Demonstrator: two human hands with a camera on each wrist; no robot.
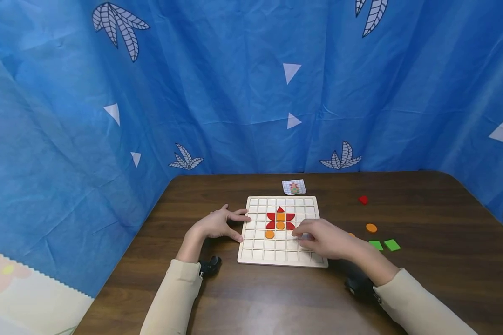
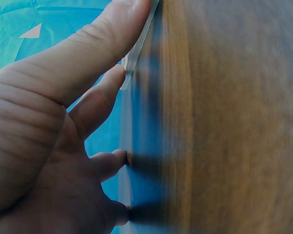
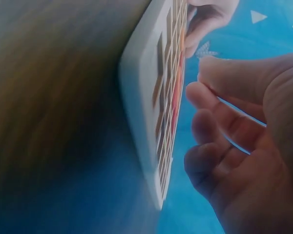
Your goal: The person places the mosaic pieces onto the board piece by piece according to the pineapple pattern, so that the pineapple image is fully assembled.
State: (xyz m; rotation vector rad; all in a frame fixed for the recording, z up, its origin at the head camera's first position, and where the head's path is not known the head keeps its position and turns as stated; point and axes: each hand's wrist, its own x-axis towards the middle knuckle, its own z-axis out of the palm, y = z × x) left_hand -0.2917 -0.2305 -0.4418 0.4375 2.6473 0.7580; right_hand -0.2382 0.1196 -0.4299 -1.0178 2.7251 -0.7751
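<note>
A pale wooden grid board (image 1: pixel 255 255) lies on the table. On it, red pieces (image 1: pixel 290 217) surround an orange square (image 1: pixel 281 217) and an orange disc (image 1: pixel 280 225), with another orange disc (image 1: pixel 269 234) lower left. My left hand (image 1: pixel 218 224) touches the board's left edge, thumb and fingers spread; in the left wrist view the thumb (image 2: pixel 102 44) lies along that edge. Over the board's right half is my right hand (image 1: pixel 322 237), fingers bent. In the right wrist view its thumb (image 3: pixel 229 78) and index fingertip come close together; no piece shows there, but one could be hidden.
A small card (image 1: pixel 294 187) printed with a coloured pattern lies behind the board. To the right are a red piece (image 1: pixel 363 199), an orange disc (image 1: pixel 371 228) and two green squares (image 1: pixel 392 244); another orange piece is partly hidden by the right hand. A blue curtain (image 1: pixel 251 93) hangs behind the table.
</note>
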